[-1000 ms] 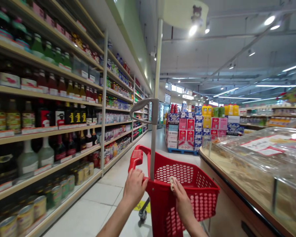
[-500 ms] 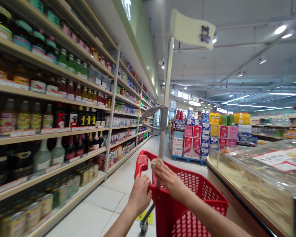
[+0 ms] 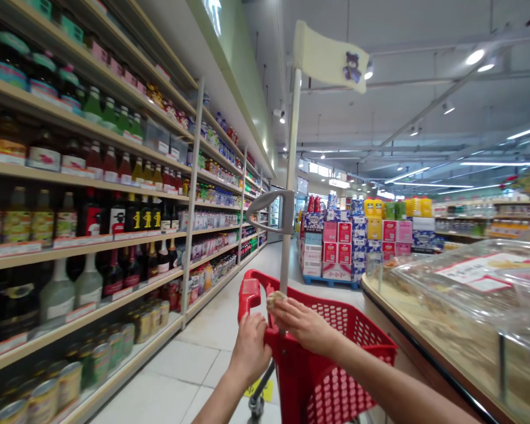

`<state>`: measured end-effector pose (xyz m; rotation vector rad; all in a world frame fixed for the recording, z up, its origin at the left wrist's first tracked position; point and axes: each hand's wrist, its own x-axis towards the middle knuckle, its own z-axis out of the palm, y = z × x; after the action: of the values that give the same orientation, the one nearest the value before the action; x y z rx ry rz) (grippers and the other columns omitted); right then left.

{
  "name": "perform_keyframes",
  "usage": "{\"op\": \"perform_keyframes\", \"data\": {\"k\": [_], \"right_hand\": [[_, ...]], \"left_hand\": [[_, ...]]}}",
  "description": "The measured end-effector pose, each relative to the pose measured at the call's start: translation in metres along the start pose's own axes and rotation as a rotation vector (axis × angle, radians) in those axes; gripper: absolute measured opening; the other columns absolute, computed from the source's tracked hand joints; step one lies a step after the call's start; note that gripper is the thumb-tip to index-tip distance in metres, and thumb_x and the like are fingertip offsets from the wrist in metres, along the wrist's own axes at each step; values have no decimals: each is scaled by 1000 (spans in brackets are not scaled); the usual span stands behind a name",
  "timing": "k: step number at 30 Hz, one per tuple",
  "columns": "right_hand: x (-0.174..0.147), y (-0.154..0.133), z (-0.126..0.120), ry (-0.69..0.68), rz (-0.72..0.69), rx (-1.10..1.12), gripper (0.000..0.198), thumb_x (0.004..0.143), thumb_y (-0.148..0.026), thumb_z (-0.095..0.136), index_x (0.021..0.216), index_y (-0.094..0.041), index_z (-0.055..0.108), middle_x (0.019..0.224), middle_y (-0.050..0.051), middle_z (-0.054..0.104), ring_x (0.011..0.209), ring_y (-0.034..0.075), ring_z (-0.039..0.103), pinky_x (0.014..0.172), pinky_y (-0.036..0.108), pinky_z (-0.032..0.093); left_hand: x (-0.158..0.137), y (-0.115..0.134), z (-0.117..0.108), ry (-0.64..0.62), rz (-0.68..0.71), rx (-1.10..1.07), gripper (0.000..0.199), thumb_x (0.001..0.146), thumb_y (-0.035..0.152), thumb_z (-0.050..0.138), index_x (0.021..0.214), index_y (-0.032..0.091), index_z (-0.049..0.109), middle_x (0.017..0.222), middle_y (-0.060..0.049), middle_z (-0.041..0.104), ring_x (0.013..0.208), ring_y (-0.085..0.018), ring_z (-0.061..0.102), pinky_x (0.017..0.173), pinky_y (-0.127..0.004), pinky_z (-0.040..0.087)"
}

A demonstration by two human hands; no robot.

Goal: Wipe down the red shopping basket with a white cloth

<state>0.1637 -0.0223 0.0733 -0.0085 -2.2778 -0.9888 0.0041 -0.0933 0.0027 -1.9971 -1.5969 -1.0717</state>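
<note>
A red plastic shopping cart (image 3: 353, 318) with a perforated basket stands before me. My left hand (image 3: 248, 347) is closed on the lower end of its red handle (image 3: 249, 294). Just right of it, my right hand (image 3: 302, 323) presses a small pale beige wad (image 3: 275, 300), perhaps a crumpled cloth, against the cart's top by the pole. Its exact kind is unclear. From the cart rises a tall pale pole (image 3: 292, 135) carrying a cream flag (image 3: 327, 56) with a bear picture. A grey looped clip (image 3: 287, 212) sits partway up the pole.
Shelves (image 3: 115, 238) of bottles and cans line the left side. Stacked drink cartons (image 3: 338, 250) on a blue pallet (image 3: 331, 281) stand ahead. A display counter (image 3: 433, 330) with clear lids runs close along the cart's right. White floor tiles (image 3: 176, 359) lie at the left.
The shelves, cartons and ceiling lights have shifted left in view. The flag and pole top sit slightly further left and lower. Both hands keep their places, the right a little lower.
</note>
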Motion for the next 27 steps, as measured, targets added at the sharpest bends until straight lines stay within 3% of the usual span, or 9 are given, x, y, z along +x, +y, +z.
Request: {"op": "perform_keyframes", "data": {"k": [6,12,17,19,24,27], "right_hand": [[34,41,-18,154,240,-111,45,83,-3,32,125,-15,42,133,6,40,130,20,16,103,41,30],[-4,4,-1,-26,24,62,44,84,-11,38,128,-11,36,132,4,41,129,16,18,103,32,33],[26,33,-14,165,274,-7,46,84,-7,34,130,-13,34,134,7,38,131,19,13,104,39,29],[21,28,-14,168,267,21,44,85,-7,33,129,-13,36,133,7,40,130,19,13,105,39,29],[-14,-13,-1,-3,112,131,42,85,-11,36,127,-12,38,126,4,48,129,15,19,102,30,34],[6,8,-6,103,173,63,43,84,-8,34,127,-13,39,130,6,44,130,18,14,103,35,32]], "left_hand": [[0,-3,2,-22,2,8,30,57,8,43,81,16,58,94,-8,60,99,-25,50,95,-49,32],[-1,-7,5,7,18,34,31,52,6,42,77,15,58,91,-8,59,95,-24,51,93,-48,34],[-1,-8,5,21,44,43,31,54,7,42,79,16,58,92,-8,60,95,-24,51,91,-48,36],[0,-8,5,19,58,42,30,53,7,42,78,16,57,90,-8,60,93,-24,52,90,-48,37],[0,-11,8,58,75,55,29,53,7,41,75,18,56,85,-7,60,89,-23,53,88,-48,38],[0,-15,12,60,79,62,30,52,7,42,77,17,56,89,-8,60,93,-24,53,90,-49,36]]}}
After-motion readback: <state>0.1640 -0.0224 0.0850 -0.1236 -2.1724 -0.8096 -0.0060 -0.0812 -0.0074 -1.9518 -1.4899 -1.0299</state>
